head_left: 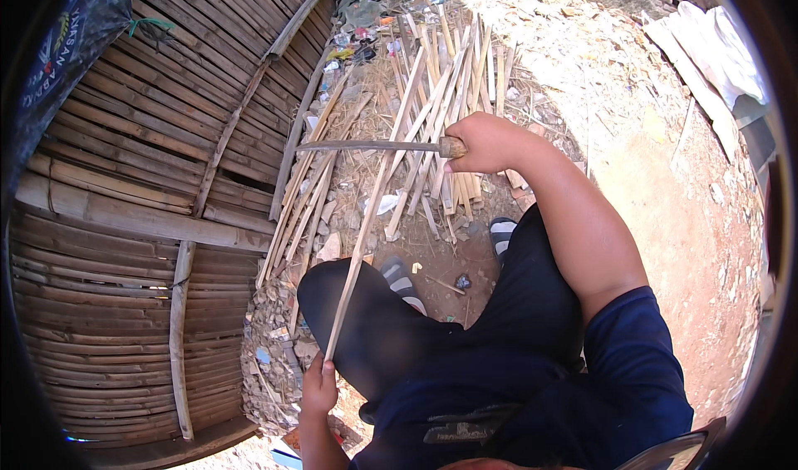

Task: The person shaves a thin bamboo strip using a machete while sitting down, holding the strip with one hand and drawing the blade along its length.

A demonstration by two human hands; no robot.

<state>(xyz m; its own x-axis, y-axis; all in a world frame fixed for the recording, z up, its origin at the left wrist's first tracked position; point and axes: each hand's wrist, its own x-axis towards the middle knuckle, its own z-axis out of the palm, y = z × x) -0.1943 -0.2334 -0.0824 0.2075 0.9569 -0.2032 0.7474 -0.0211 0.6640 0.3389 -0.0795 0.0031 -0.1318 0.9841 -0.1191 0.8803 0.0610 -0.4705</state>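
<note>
My right hand [492, 143] is wrapped round the wooden handle of a machete [349, 146]. Its long dark blade points left and crosses a long bamboo strip [352, 269]; whether edge and strip touch, I cannot tell. Low on the left, my left hand [318, 387] grips the near end of that strip. From there the strip slants over my left knee and away from me, its far end among the other strips. A loose pile of pale split bamboo strips [453, 79] lies on the ground beyond the blade.
A bamboo slat wall [116, 162] stands close along my left side. More strips [312, 191] lie by its foot, amid scattered rubbish and stones. My sandalled feet [401, 279] are just this side of the pile. White sacking [706, 50] sits at the far right.
</note>
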